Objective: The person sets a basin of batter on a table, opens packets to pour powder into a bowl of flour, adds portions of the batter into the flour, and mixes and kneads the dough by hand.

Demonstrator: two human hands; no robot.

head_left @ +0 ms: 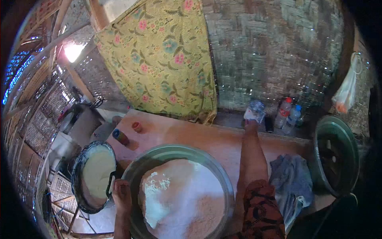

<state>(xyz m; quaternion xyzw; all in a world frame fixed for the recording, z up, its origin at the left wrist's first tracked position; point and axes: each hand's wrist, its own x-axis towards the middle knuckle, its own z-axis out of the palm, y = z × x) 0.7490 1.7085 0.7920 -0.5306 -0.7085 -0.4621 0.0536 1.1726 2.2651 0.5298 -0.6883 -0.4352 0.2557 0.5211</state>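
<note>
A large green basin holding white and pinkish powder stands in front of me. At its left rim is my left hand, its fingers curled beside the black handle of a dark pan filled with pale batter; whether they grip anything is unclear. My right arm stretches forward over the table to the ledge by the wall. There my right hand is at a clear plastic container with something white in it; the fingers are small and hard to make out.
Two small jars, one dark and one red, stand on the table. Bottles stand right of my right hand. A grey cloth lies at the right, beside a green tub.
</note>
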